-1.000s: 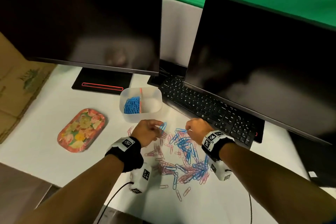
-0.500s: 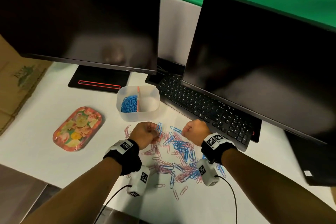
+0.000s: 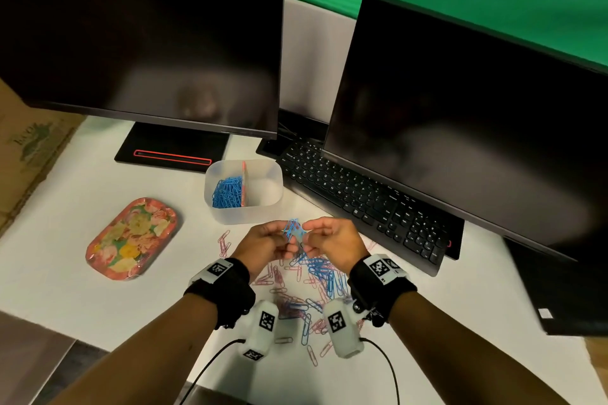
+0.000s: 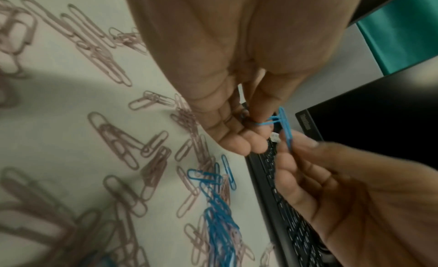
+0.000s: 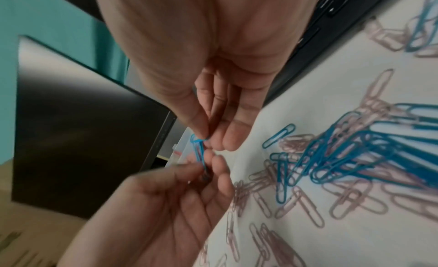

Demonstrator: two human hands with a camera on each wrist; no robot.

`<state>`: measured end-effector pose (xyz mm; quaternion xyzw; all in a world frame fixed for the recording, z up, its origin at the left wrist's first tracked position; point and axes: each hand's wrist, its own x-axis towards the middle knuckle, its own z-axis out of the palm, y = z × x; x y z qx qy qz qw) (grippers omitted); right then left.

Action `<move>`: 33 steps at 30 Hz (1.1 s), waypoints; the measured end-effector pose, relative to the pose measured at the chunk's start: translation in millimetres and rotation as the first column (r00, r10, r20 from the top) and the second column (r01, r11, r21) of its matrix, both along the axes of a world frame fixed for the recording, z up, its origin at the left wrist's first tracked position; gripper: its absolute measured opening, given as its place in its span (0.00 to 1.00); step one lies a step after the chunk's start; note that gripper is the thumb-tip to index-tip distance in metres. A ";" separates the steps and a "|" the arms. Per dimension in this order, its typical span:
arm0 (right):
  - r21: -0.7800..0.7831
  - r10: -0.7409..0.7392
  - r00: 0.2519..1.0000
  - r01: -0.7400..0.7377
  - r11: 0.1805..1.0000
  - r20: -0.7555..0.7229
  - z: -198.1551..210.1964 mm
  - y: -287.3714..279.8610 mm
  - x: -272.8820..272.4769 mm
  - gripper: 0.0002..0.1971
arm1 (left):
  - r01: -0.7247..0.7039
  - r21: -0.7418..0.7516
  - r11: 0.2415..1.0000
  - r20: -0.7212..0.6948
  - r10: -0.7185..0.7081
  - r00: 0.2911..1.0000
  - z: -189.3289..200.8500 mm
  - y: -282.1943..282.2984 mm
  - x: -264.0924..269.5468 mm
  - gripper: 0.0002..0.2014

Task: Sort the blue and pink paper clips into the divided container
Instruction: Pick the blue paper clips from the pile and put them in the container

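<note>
A mixed pile of blue and pink paper clips (image 3: 309,286) lies on the white table. Above its far edge my two hands meet around a small bunch of blue paper clips (image 3: 292,229). My left hand (image 3: 285,240) pinches the bunch at one end, and my right hand (image 3: 307,234) pinches a linked blue clip (image 4: 287,134). The right wrist view shows the same blue clips (image 5: 199,145) between both hands' fingertips. Just beyond them stands the clear divided container (image 3: 273,174). Its left compartment holds blue clips (image 3: 227,192). The right compartment looks empty.
Two dark monitors (image 3: 141,26) (image 3: 467,115) stand at the back, with a black keyboard (image 3: 362,194) close to the right of my hands. A floral tray (image 3: 131,237) lies to the left, cardboard (image 3: 29,154) at the far left edge.
Both hands have lifted off the pile and come together in front of the container. They now hold blue clips between them above the table.
</note>
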<state>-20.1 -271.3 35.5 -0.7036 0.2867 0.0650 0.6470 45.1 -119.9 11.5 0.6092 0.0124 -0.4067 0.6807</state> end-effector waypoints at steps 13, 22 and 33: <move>-0.462 0.074 0.993 -0.108 0.880 -0.089 -5.1 -19.2 15.3 0.13 | -0.276 0.114 0.954 -0.286 0.298 0.911 2.0 -7.0 -1.9 0.19; -0.660 0.354 0.817 -0.577 0.482 -0.455 -22.9 -22.8 22.1 0.15 | -0.138 0.263 0.955 -0.155 0.183 0.971 3.2 -8.4 2.6 0.15; -0.608 0.238 0.851 -0.505 0.612 -0.467 -23.8 -21.4 15.1 0.16 | 0.139 0.842 0.521 0.397 -0.773 0.494 -15.4 -27.0 -10.9 0.07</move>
